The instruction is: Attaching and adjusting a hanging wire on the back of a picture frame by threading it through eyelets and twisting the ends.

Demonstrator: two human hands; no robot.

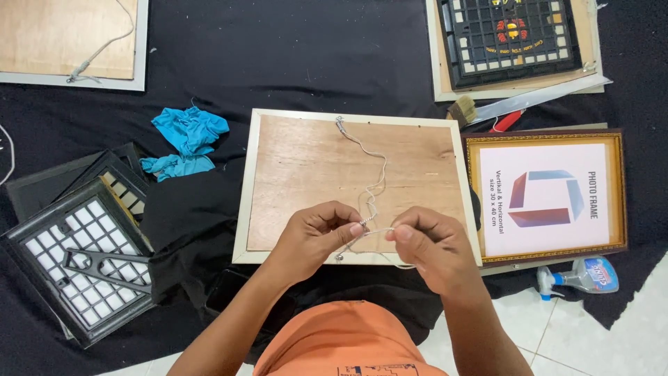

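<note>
A: Head view, looking straight down. Picture frame (306, 174) lies face down on black cloth (292, 63), pale rim, bare plywood back showing.

B: The cord?

A: White cord (373, 177), thin and kinked. 1 end fixed at a small metal eye near the frame's top edge; it runs down the board in loose bends to the hands at the bottom edge.

B: Hand states?

A: Left hand (316, 233) curled, fingertips pinching the cord. Right hand (428, 244) likewise closed, pinching the same cord just beside the left. Both sit over the frame's lower rim.

B: Surroundings?

A: Blue rag (186, 136) left of the frame. Gold-edged photo frame (546, 195) right. Spray bottle (581, 276) below that. Brush (462, 110) above.
</note>
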